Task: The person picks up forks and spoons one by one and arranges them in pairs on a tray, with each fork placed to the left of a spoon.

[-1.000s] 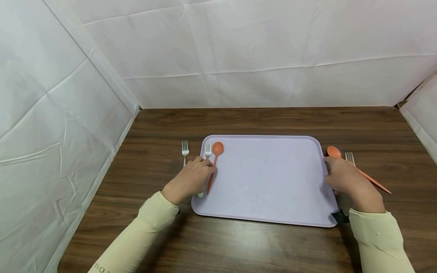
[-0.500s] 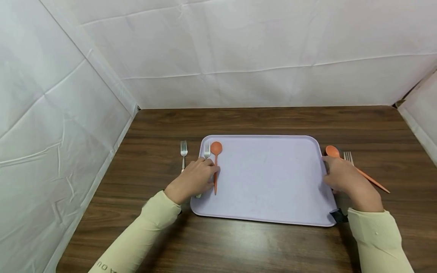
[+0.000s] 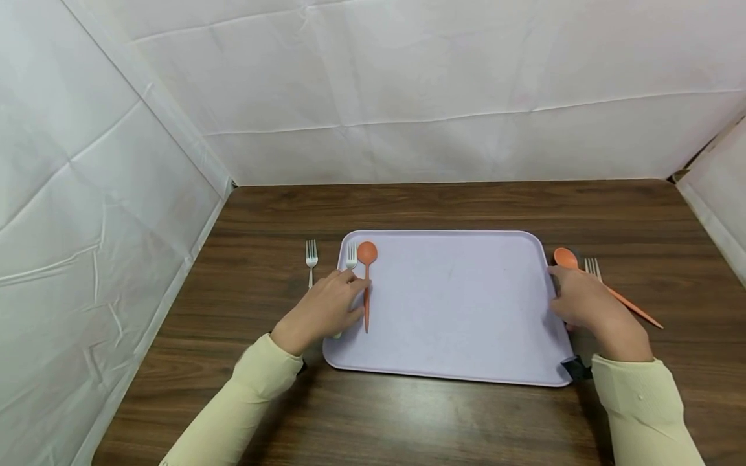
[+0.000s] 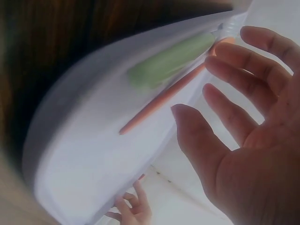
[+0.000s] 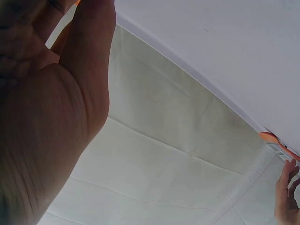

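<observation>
My left hand [image 3: 323, 307] hovers over the left edge of the lilac tray [image 3: 454, 304], fingertips right at the handle of an orange spoon [image 3: 367, 251]. In the left wrist view its fingers are spread and loosely bent, with nothing between them. Left of that spoon lies a fork [image 3: 351, 256] with a pale green handle [image 4: 173, 61], partly under the hand in the head view. My right hand [image 3: 591, 304] rests along the tray's right rim, its fingertips mostly hidden. Beyond it lie a second orange spoon [image 3: 565, 257] and another fork [image 3: 592, 266], both partly covered.
A fork [image 3: 311, 254] lies on the dark wooden table [image 3: 443, 421] left of the tray, its lower end hidden by my left hand. A dark shape sits beside the right spoon's bowl. White sheeting [image 3: 408, 84] walls the back and sides.
My left hand first shifted right, swinging the orange spoon's handle end right so that it now lies straight, then drew slightly back left. My right hand has stayed at the tray's rim.
</observation>
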The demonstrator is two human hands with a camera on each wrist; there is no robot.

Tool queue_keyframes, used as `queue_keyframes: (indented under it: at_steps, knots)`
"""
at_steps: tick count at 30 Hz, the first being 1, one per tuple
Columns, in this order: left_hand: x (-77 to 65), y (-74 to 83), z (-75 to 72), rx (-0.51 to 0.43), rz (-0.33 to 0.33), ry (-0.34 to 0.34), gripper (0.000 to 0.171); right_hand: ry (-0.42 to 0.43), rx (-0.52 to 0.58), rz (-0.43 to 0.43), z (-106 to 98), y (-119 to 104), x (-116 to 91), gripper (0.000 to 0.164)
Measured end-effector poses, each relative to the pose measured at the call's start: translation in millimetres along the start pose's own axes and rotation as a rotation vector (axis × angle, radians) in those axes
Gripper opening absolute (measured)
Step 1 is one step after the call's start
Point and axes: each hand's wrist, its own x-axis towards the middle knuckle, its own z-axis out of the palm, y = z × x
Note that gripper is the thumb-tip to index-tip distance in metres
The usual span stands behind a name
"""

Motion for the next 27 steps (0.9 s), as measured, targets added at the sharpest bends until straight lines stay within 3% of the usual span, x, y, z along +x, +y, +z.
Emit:
queue_keyframes:
  at_steps: [9,27]
  knots:
    - [-8.7,-6.7,0.4,-0.015,-0.045,0.081,0.036,0.002,-0.001,-0.005,1,0,0,0.065]
    - [-14.8,-12.0,-2.8,-0.049,-0.151,0.029,0.038,0.003,0.000,-0.007,1,1,1,0.065]
